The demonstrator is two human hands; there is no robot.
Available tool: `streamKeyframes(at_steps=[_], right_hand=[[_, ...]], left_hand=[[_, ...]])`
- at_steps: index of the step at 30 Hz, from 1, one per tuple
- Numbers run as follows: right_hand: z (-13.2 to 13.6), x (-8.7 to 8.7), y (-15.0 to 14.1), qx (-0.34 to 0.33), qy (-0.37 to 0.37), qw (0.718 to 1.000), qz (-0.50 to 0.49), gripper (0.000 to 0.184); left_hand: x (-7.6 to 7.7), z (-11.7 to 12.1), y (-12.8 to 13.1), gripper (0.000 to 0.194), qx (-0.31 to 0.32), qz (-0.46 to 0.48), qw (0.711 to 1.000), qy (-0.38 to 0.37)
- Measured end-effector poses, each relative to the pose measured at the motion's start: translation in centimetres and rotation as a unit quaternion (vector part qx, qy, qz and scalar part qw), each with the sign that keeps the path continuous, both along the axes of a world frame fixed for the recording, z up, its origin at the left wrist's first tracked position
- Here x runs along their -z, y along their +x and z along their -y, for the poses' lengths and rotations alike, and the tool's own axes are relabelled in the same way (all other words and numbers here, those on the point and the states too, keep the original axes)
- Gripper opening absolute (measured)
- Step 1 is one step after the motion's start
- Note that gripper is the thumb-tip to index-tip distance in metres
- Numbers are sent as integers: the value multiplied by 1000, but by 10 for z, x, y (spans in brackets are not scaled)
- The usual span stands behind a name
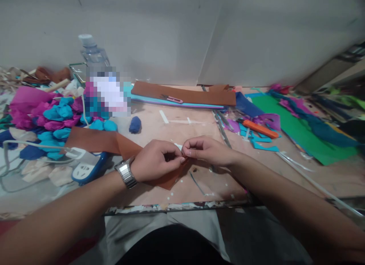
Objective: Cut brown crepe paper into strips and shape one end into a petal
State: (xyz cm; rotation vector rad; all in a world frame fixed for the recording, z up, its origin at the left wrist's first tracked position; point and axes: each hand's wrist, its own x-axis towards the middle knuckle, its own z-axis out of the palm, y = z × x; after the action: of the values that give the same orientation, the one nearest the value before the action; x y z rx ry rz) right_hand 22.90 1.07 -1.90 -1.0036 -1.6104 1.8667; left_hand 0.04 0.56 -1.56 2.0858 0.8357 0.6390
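My left hand (155, 161), with a metal watch on its wrist, and my right hand (207, 150) meet at the middle of the board, fingers curled in a pinch. Both grip the end of a long brown paper strip (97, 140) that runs off to the left under my left hand. A small white bit shows between the fingertips; I cannot make out what it is. The strip's near edge lies on the pinkish work board (196, 128).
A heap of crumpled magenta and blue paper balls (54, 115) lies at the left, with a white and blue power strip (85, 167) and a water bottle (92, 52). Brown and blue sheets (185, 94) lie at the back. An orange cutter (261, 129) and green sheet (299, 128) are at the right.
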Motion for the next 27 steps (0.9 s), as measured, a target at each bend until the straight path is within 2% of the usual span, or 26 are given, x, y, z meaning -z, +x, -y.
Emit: streamKeyframes(at_steps=[7, 14, 27], right_hand=[[2, 4, -1, 36, -56, 997, -49, 39], [-1, 2, 0, 22, 10, 1000, -2, 37], [-3, 6, 3, 20, -6, 1000, -15, 35]], left_hand=[[1, -1, 1, 16, -10, -8, 1000, 11], [1, -1, -1, 19, -8, 4, 1000, 4], [0, -2, 1, 22, 3, 6, 999, -40]])
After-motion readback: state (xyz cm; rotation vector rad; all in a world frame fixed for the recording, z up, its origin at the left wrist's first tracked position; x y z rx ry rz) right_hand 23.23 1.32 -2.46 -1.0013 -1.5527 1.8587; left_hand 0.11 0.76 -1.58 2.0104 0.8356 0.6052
